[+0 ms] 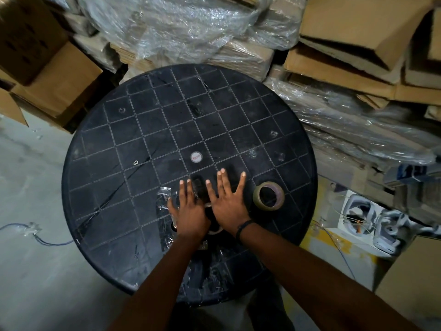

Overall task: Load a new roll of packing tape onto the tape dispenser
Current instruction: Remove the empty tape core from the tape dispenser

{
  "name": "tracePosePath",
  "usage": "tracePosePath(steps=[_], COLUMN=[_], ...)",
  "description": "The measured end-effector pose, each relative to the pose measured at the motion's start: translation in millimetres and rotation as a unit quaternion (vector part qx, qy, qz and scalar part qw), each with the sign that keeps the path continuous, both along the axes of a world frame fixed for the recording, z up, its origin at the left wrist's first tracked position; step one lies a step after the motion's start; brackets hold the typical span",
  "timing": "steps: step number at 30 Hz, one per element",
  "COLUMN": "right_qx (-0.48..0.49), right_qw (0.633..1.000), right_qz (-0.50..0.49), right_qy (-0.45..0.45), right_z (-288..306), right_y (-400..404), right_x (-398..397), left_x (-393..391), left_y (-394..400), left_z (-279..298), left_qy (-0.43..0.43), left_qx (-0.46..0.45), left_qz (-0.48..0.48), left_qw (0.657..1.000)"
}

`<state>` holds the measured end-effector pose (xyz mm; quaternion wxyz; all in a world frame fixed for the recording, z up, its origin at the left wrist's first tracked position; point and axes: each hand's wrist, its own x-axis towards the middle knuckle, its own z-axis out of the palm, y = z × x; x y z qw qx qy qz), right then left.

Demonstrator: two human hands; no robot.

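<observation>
A round black counter [152, 130] with a grid of raised lines carried the work, and both hands lay flat on it near its front half. The left hand [188, 209] rested palm down with its fingers [182, 187] straight and held nothing. The right hand [229, 201] lay beside it, its fingers [239, 185] spread and straight, a dark band on the wrist. Between and partly under the two hands sat the dark tape dispenser [199, 189], mostly hidden and blurred. The tape roll [268, 195] stood on the counter just to the right of the right hand, apart from it. Crumpled clear tape [163, 199] lay by the left hand. Cardboard boxes [57, 77] and plastic wrap [181, 22] were piled behind the counter.
</observation>
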<state>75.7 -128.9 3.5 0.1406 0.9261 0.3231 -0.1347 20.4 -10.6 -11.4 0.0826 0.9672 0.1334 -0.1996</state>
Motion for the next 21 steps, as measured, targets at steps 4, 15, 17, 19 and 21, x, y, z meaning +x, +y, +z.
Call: tracePosePath(steps=[4, 15, 17, 19, 21], right_qx=[0.001, 0.042, 0.033, 0.017, 0.014], right_qw=[0.994, 0.991, 0.988, 0.986, 0.987], right_qz=[0.064, 0.128, 0.15, 0.166, 0.159], right_qy=[0.084, 0.018, -0.007, -0.025, -0.03], right_z=[-8, 9, 7, 9, 12], right_y=[-1, 14, 13, 11, 12], right_x=[6, 6, 8, 11, 13], left_x=[0, 1, 0, 0, 0], left_y=[2, -5, -12, -18, -22], left_z=[5, -11, -12, -9, -7], left_qy=[-0.003, -0.043, -0.062, -0.078, -0.094], left_qx=[0.002, -0.004, 0.011, 0.019, 0.016], left_qz=[-0.011, 0.116, 0.158, 0.206, 0.25], left_qw=[1.0, 0.992, 0.985, 0.975, 0.964])
